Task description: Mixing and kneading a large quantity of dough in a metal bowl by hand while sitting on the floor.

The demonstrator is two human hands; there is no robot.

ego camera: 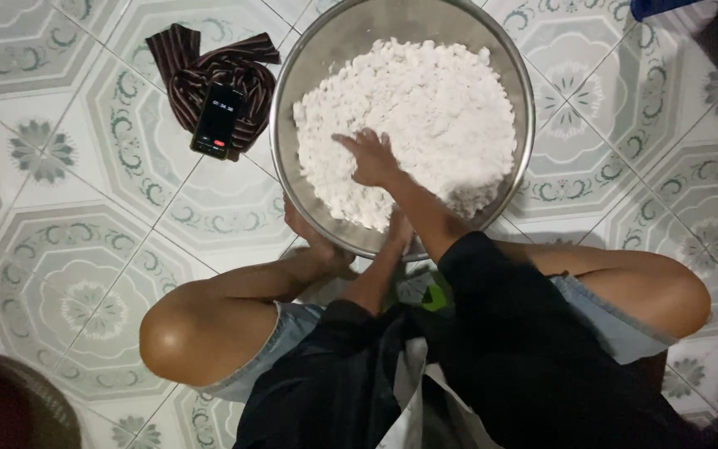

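Observation:
A large round metal bowl stands on the tiled floor between my knees. It holds a heap of white crumbly lumps. My right hand lies palm-down on the near left part of the heap, fingers spread and pressing into the lumps, with nothing closed in it. My left hand sits at the bowl's near rim and seems to grip it, partly hidden under my right forearm. My bare left foot rests against the bowl's near left side.
A dark phone with a lit screen lies on a crumpled dark striped cloth left of the bowl. A dark round object sits at the bottom left corner. Blue fabric shows at the top right.

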